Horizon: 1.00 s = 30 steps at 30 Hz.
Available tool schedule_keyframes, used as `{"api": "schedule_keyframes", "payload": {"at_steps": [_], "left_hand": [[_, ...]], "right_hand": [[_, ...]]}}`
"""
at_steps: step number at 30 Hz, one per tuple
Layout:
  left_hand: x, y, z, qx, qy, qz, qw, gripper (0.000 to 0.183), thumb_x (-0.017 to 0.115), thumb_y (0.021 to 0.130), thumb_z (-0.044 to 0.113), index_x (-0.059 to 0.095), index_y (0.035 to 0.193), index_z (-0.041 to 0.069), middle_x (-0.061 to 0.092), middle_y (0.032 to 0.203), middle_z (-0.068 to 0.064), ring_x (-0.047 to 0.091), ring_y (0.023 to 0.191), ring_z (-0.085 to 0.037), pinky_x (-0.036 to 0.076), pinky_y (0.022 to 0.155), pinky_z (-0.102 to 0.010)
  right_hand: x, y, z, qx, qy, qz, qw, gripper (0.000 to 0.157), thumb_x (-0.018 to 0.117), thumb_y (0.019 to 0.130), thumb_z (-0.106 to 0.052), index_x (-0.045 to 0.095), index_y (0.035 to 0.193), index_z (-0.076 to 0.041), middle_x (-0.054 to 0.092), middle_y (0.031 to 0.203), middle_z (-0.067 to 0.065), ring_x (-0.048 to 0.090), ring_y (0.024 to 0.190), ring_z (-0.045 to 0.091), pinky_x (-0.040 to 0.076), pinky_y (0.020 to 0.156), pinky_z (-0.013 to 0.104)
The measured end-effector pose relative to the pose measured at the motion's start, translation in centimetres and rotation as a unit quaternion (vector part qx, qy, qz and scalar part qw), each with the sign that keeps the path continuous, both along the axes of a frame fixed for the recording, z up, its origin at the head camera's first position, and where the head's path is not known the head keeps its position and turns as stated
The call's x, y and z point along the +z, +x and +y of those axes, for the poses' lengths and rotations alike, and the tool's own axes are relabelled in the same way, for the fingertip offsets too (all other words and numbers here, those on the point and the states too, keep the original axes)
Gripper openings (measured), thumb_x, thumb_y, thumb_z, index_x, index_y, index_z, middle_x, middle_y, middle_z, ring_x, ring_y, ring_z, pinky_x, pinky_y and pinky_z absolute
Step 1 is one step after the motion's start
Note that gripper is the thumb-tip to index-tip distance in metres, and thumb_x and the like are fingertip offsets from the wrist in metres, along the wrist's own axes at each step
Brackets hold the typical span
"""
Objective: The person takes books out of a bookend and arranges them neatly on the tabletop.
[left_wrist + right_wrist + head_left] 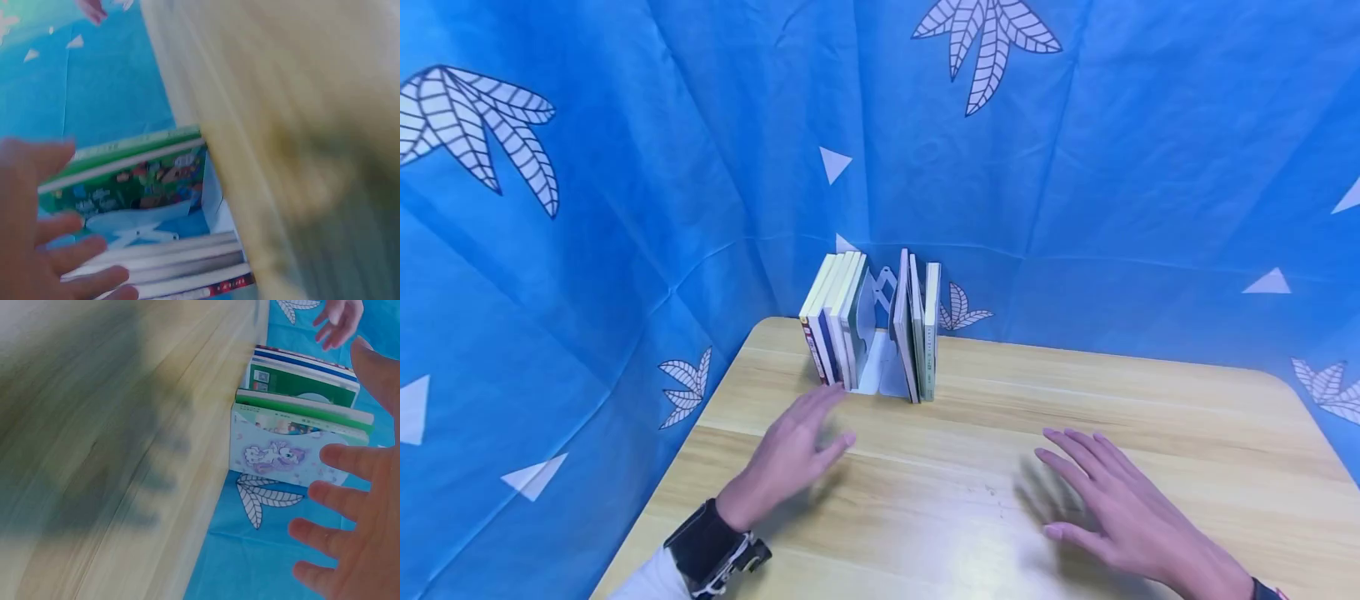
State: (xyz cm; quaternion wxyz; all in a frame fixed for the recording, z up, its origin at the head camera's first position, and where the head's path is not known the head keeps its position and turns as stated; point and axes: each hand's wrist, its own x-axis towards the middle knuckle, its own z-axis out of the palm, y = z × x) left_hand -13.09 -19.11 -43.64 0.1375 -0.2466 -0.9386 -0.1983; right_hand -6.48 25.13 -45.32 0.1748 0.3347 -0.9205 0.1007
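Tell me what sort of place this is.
Likely a makeshift recording corner, perhaps indoors: creased blue leaf-print cloth hangs behind and to the left of a wood-grain table, and books stand in a holder near the table's back edge.

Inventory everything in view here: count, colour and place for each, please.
Table: one, light wood, across the lower head view
Backdrop cloth: piece count unclear, blue with pale prints, behind the table
Bookrack: one, whitish with pony-printed right end, table's back edge
Left book group: at least three, mostly white page edges, rack's left side
Right book group: at least two, whitish and green, rack's right side
Wristbands: two, black, one per wrist
Sleeve: one, white, left forearm
Left hand: one, bare, near left books
Right hand: one, bare, right of the rack
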Motion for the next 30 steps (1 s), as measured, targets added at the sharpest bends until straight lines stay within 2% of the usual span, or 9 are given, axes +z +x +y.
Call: {"api": "schedule_keyframes", "payload": {"at_steps": [2,4,7,9,11,13,17,22,30], "left_hand": [[0.1,-0.8,-0.2,0.041,0.052,0.012,0.9978,0.066,0.076,0.094,0.031,0.052,0.148,0.001,0.055,0.152,-0.022,0.058,0.136,-0.040,0.050,0.115,-0.054],[0.5,-1.6,-0.5,0.088,0.102,0.000,0.9909,0.066,0.077,0.093,0.027,0.051,0.148,-0.001,0.057,0.149,-0.025,0.063,0.129,-0.043,0.056,0.109,-0.054],[1.1,-2.9,-0.8,0.149,0.172,-0.036,0.9732,0.069,0.077,0.093,0.025,0.048,0.149,-0.002,0.056,0.149,-0.025,0.064,0.126,-0.043,0.060,0.102,-0.054],[1.4,-3.7,-1.0,0.169,0.215,-0.058,0.9600,0.068,0.076,0.094,0.023,0.047,0.149,-0.002,0.056,0.149,-0.024,0.064,0.127,-0.043,0.061,0.101,-0.053],[1.6,-4.5,-1.2,0.176,0.253,-0.073,0.9486,0.064,0.075,0.095,0.020,0.048,0.149,-0.001,0.056,0.150,-0.023,0.063,0.130,-0.041,0.061,0.103,-0.051],[1.6,-5.3,-1.3,0.173,0.279,-0.080,0.9411,0.061,0.074,0.096,0.019,0.050,0.149,0.001,0.058,0.149,-0.021,0.065,0.128,-0.040,0.061,0.101,-0.049],[1.6,-6.6,-1.3,0.167,0.305,-0.079,0.9343,0.057,0.073,0.097,0.021,0.053,0.147,0.004,0.061,0.147,-0.018,0.070,0.122,-0.039,0.064,0.097,-0.047],[1.6,-7.7,-1.1,0.167,0.309,-0.080,0.9328,0.054,0.070,0.099,0.025,0.054,0.148,0.010,0.059,0.150,-0.016,0.073,0.116,-0.036,0.065,0.094,-0.047],[1.3,-9.4,-1.2,0.135,0.298,-0.093,0.9403,0.057,0.061,0.104,0.021,0.042,0.158,0.021,0.054,0.154,-0.017,0.072,0.117,-0.038,0.064,0.095,-0.049]], "right_hand": [[0.0,0.0,0.0,0.001,0.000,0.002,1.000,0.085,0.081,0.081,-0.057,0.053,0.151,-0.016,0.050,0.158,0.010,0.042,0.144,0.030,-0.004,0.134,0.020],[-0.1,-0.1,-0.1,0.004,0.000,0.005,1.000,0.085,0.080,0.081,-0.057,0.053,0.150,-0.016,0.050,0.158,0.010,0.040,0.146,0.028,-0.003,0.134,0.021],[-0.2,-0.2,-0.1,0.006,-0.001,0.006,1.000,0.085,0.080,0.082,-0.058,0.052,0.151,-0.017,0.050,0.159,0.010,0.037,0.147,0.026,-0.003,0.134,0.022],[-0.3,-0.2,-0.1,0.006,-0.003,0.004,1.000,0.086,0.080,0.082,-0.058,0.052,0.152,-0.017,0.049,0.159,0.010,0.039,0.146,0.027,-0.003,0.134,0.021],[-0.3,-0.3,-0.1,0.007,-0.003,0.002,1.000,0.085,0.079,0.083,-0.059,0.052,0.152,-0.017,0.049,0.159,0.009,0.041,0.145,0.029,-0.003,0.134,0.021],[-0.3,-0.4,-0.1,0.007,-0.003,-0.001,1.000,0.085,0.079,0.083,-0.059,0.052,0.151,-0.017,0.049,0.159,0.009,0.044,0.143,0.032,-0.003,0.134,0.020],[-0.4,-0.5,-0.2,0.007,-0.004,-0.006,1.000,0.085,0.079,0.083,-0.059,0.051,0.152,-0.018,0.050,0.158,0.009,0.048,0.139,0.036,-0.004,0.134,0.020],[-0.5,-0.6,-0.1,0.007,-0.004,-0.010,1.000,0.085,0.078,0.083,-0.060,0.050,0.153,-0.019,0.050,0.159,0.008,0.048,0.139,0.036,-0.004,0.134,0.020],[-0.9,-0.8,-0.1,0.006,-0.009,-0.014,1.000,0.083,0.078,0.084,-0.060,0.051,0.152,-0.019,0.049,0.159,0.008,0.047,0.140,0.035,-0.003,0.134,0.019]]}}
